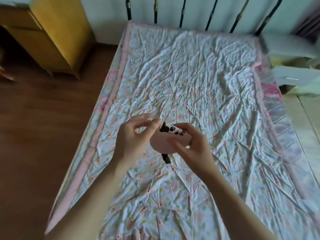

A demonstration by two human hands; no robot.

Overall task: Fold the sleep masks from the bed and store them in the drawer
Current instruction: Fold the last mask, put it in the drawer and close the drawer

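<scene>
A pink sleep mask [160, 142] with a black-and-white panda print is held above the middle of the bed [199, 70]. It is partly folded over itself. My right hand [192, 146] grips its right side, fingers curled round it. My left hand [133, 137] pinches the black strap at the mask's upper left edge between thumb and fingertips. A loop of black strap [166, 158] hangs below the mask. No other mask shows on the bed.
A yellow wooden cabinet [57, 32] stands on the brown floor to the bed's left. Black metal headboard bars [181, 13] rise at the far end. Pale furniture and cloth [297, 77] crowd the right edge. The flowered sheet is wrinkled.
</scene>
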